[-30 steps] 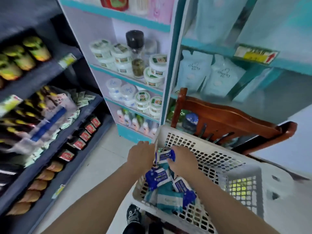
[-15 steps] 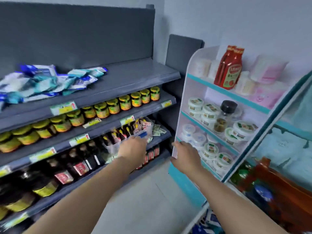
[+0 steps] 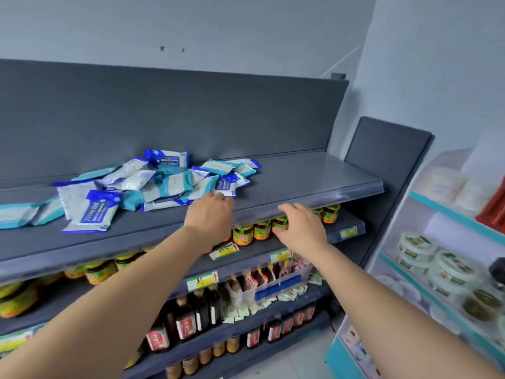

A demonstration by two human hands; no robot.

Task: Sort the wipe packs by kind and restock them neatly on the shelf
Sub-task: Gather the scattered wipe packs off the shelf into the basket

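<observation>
A loose heap of wipe packs (image 3: 153, 184), dark blue ones mixed with teal ones, lies on the grey top shelf (image 3: 300, 181). Two more teal packs (image 3: 24, 214) lie at the shelf's left end. My left hand (image 3: 210, 217) reaches over the shelf's front edge, its curled fingers on the near edge of a dark blue wipe pack (image 3: 226, 186) at the heap's right side. My right hand (image 3: 297, 224) hovers palm down at the shelf's front lip, fingers spread, holding nothing. The shelf to the right of the heap is bare.
Yellow-lidded jars (image 3: 251, 232) line the second shelf, with dark sauce bottles (image 3: 196, 315) and sachets below. A white-and-teal rack (image 3: 426, 258) with round tubs stands at the right. Grey back panel behind the top shelf.
My view swung from the basket up to the grey shelves. Both hands rose to the top shelf, and my left hand brought a blue pack to the heap.
</observation>
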